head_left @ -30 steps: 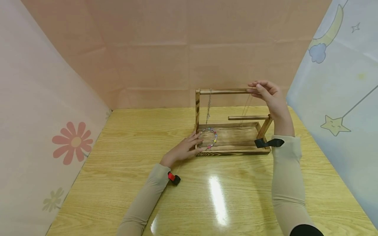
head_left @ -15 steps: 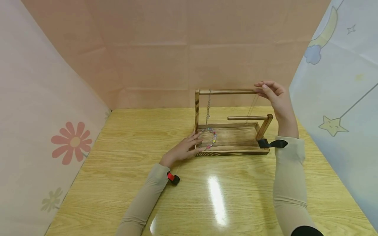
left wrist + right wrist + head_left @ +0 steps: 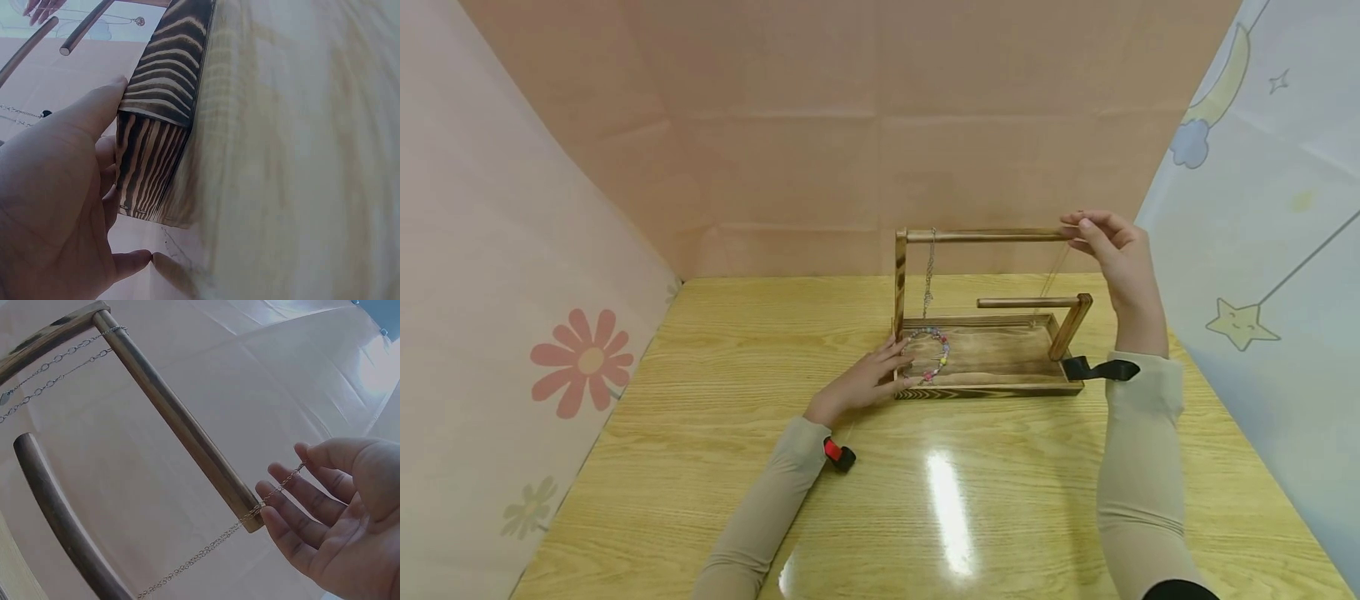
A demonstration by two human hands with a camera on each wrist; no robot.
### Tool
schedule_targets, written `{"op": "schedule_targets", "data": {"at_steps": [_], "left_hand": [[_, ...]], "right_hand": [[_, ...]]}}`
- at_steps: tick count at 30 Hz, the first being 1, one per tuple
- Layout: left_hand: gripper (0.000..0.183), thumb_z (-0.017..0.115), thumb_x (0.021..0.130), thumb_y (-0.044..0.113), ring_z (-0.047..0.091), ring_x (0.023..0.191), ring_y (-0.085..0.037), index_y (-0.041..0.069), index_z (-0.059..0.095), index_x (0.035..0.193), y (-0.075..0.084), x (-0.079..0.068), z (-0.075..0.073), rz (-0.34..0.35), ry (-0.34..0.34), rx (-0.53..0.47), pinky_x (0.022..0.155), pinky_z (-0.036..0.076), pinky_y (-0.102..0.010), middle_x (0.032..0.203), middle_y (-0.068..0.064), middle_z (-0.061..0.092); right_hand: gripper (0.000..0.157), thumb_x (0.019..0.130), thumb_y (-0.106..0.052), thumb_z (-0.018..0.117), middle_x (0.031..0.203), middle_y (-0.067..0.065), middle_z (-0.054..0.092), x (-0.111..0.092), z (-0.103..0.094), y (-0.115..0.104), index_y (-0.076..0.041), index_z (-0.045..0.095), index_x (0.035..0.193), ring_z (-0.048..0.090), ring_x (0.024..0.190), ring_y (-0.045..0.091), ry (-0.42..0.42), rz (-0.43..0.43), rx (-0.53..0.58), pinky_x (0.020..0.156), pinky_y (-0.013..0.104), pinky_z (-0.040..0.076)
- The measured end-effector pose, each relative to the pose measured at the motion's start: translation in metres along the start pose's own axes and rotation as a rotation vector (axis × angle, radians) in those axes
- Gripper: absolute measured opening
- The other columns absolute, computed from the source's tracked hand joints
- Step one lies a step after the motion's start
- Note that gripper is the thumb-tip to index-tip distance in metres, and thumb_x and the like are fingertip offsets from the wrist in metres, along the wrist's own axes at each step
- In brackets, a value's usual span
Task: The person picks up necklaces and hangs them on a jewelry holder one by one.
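Observation:
My right hand (image 3: 1123, 250) pinches a fine chain necklace (image 3: 197, 557) between thumb and forefinger, just past the free end of the stand's upper bar (image 3: 181, 425). The chain crosses over that bar end and hangs down in a double strand; a small round pendant (image 3: 139, 21) shows in the left wrist view. My left hand (image 3: 868, 379) rests at the left end of the wooden jewelry stand (image 3: 992, 390), fingers spread, with the thumb along the tray's front corner. Beside those fingers hangs a bracelet-like loop of colorful beads (image 3: 943, 361).
A silver chain (image 3: 929, 279) hangs from the left part of the upper bar and leads down to the beads. A shorter lower bar (image 3: 1026, 302) juts left from the stand's right post (image 3: 1070, 329). The wood-grain table (image 3: 760, 333) meets a plain backdrop behind.
My right hand has slid rightward along the upper bar to its free end, and the fine chain has moved right with it. The left hand stays at the stand.

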State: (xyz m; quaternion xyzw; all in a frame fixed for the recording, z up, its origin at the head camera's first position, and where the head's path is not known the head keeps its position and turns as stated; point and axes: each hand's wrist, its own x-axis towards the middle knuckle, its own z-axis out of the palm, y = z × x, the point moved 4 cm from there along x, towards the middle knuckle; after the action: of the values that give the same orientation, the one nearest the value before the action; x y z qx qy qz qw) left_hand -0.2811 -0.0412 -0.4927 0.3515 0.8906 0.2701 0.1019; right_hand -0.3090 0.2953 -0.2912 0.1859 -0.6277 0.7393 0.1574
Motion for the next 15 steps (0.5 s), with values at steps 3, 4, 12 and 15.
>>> {"op": "schedule_targets", "data": {"at_steps": [3,4,12,15], "left_hand": [[0.055,0.043,0.097,0.043,-0.005,0.144,-0.020,0.021,0.030,0.146,0.0001,0.0008,0.0002,0.003,0.005,0.003,0.112,0.006,-0.057,0.157,0.001,0.006],[0.055,0.043,0.097,0.043,-0.005,0.144,-0.021,0.021,0.030,0.146,0.0002,0.0009,0.0001,0.005,0.006,0.005,0.112,0.007,-0.057,0.157,0.001,0.006],[0.056,0.043,0.097,0.044,-0.004,0.144,-0.021,0.023,0.030,0.146,-0.0006,0.0000,0.0003,0.007,0.014,0.002,0.112,0.007,-0.056,0.157,0.001,0.006],[0.055,0.043,0.097,0.044,-0.004,0.144,-0.021,0.023,0.030,0.146,-0.0009,-0.0001,0.0003,0.009,0.016,0.001,0.112,0.007,-0.057,0.157,0.002,0.007]], "right_hand": [[0.025,0.090,-0.007,0.058,0.103,0.008,0.069,0.0000,-0.0027,-0.0010,0.011,0.058,0.108,0.065,0.093,0.017,0.015,-0.004,0.002,0.079,0.020,0.052],[0.025,0.090,-0.007,0.058,0.103,0.008,0.069,-0.0001,-0.0036,-0.0012,0.011,0.058,0.108,0.065,0.093,0.017,0.019,-0.004,0.004,0.079,0.020,0.052],[0.024,0.090,-0.005,0.058,0.102,0.009,0.069,-0.0010,-0.0082,-0.0018,0.012,0.058,0.106,0.065,0.093,0.017,0.036,-0.008,0.012,0.078,0.020,0.052],[0.023,0.090,-0.006,0.058,0.102,0.009,0.068,-0.0006,-0.0093,-0.0020,0.012,0.058,0.105,0.065,0.093,0.017,0.044,-0.007,0.004,0.078,0.020,0.052]]}}
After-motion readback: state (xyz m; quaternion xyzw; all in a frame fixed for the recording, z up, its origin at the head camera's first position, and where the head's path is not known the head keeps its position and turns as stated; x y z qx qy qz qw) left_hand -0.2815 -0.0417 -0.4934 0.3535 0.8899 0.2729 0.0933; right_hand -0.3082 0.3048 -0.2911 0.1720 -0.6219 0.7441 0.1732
